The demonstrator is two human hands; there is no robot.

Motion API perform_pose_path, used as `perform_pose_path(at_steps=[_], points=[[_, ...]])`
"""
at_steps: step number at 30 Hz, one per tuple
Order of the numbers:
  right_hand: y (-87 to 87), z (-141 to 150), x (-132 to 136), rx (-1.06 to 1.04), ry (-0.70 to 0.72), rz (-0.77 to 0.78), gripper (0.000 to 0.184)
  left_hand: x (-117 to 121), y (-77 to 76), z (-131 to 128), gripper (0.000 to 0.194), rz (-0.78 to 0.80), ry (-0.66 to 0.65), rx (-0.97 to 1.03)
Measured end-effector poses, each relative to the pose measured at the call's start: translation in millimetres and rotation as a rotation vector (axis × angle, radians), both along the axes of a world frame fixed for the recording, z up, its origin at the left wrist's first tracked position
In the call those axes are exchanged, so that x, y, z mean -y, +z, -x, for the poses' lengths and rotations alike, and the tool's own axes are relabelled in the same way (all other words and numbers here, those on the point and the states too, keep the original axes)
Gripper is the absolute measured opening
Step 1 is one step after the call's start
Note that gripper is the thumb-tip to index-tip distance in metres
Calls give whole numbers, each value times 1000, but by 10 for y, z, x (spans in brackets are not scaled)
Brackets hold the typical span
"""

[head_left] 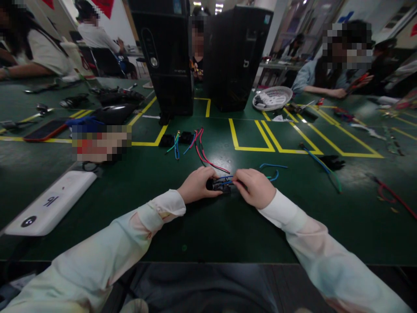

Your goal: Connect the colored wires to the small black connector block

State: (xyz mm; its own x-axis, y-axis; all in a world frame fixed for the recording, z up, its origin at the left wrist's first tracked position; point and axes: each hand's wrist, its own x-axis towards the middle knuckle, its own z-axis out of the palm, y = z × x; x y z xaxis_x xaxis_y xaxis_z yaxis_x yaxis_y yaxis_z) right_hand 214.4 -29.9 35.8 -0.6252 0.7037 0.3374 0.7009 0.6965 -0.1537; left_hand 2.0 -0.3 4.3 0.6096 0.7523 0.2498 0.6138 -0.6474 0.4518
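Near the front middle of the green table, my left hand [198, 184] is closed around a small black plastic part [225, 189]; my fingers cover much of it. Blue wires run from this part toward my right hand [256, 187], whose thumb and fingers pinch them close to the part. Past that hand, loose blue and green wire ends [276, 175] stick out to the right. A separate blue wire [273, 165] lies just behind. Beyond my left hand are red wires [208, 158] and two black parts, one [167, 140] beside blue and green wires.
Two black computer towers [172, 56] [239, 61] stand at the back. A white basket [286, 93] sits right of them. At left lie a white power strip-like device [54, 202] and a phone [47, 129]. More wires [321, 165] lie at right. Other people sit around.
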Motion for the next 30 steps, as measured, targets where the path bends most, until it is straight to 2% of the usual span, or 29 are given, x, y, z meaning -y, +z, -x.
perform_pose_path(at_steps=[2,5,8,12,17,21,26,30], points=[[-2,6,-9,24,-8,-15,13,0,2,1,32,5,0,4],[6,-8,-23,57,27,45,10,4,2,4,33,4,5,-1],[14,-23,-21,15,59,79,11,3,2,5,33,-2,7,-12],[4,-22,-19,-11,34,39,12,0,3,2,33,-5,6,-11],[-10,-19,-34,17,46,96,12,3,6,-2,33,5,8,-6],[-17,-14,-34,-55,37,63,14,2,4,-3,32,6,14,-7],[-27,-12,-31,9,37,56,14,-4,2,1,33,-4,7,-6],[-27,-9,-9,-19,34,40,15,-3,4,3,33,-5,6,-9]])
